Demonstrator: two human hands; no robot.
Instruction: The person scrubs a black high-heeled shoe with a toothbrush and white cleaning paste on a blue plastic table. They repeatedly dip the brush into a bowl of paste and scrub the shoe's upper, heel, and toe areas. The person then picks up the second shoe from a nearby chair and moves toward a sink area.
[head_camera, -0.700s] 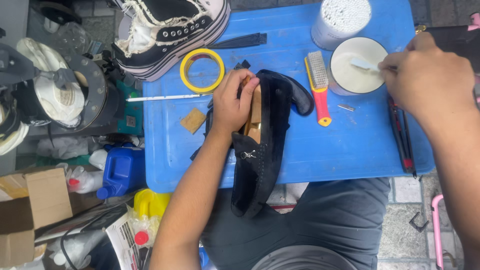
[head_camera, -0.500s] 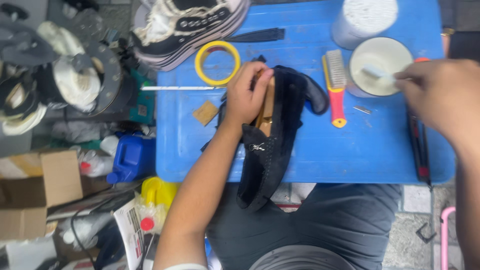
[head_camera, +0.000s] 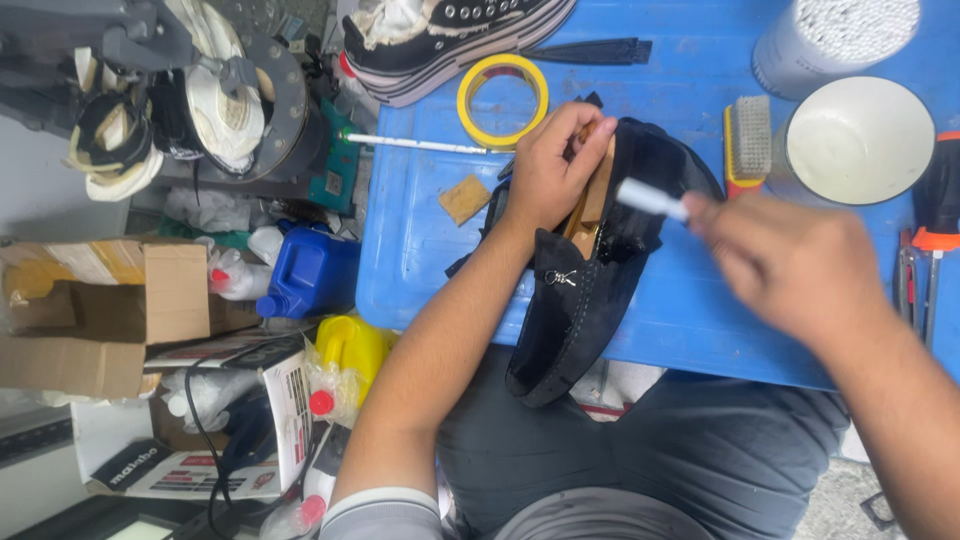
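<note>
A black suede loafer (head_camera: 575, 300) with a small metal ornament lies on the blue table (head_camera: 690, 300), its toe hanging over the near edge above my lap. My left hand (head_camera: 553, 172) grips the loafer's open heel end, fingers over a wooden shoe tree inside. My right hand (head_camera: 790, 262), blurred by motion, holds a small white-tipped brush (head_camera: 650, 199) just above the loafer's heel. The white tub of paste (head_camera: 858, 140) stands behind my right hand.
On the blue table: a yellow tape roll (head_camera: 502, 100), a scrub brush (head_camera: 750, 145), a can of cotton swabs (head_camera: 835, 40), a black-and-white sneaker (head_camera: 455, 35), tools at the right edge (head_camera: 925, 250). To the left sit a blue jug (head_camera: 310, 272), a yellow bottle (head_camera: 350, 345), cardboard boxes (head_camera: 100, 310).
My right hand has left the white tub and swung left with the brush to the loafer's heel. The view has shifted; my left hand keeps its hold on the shoe.
</note>
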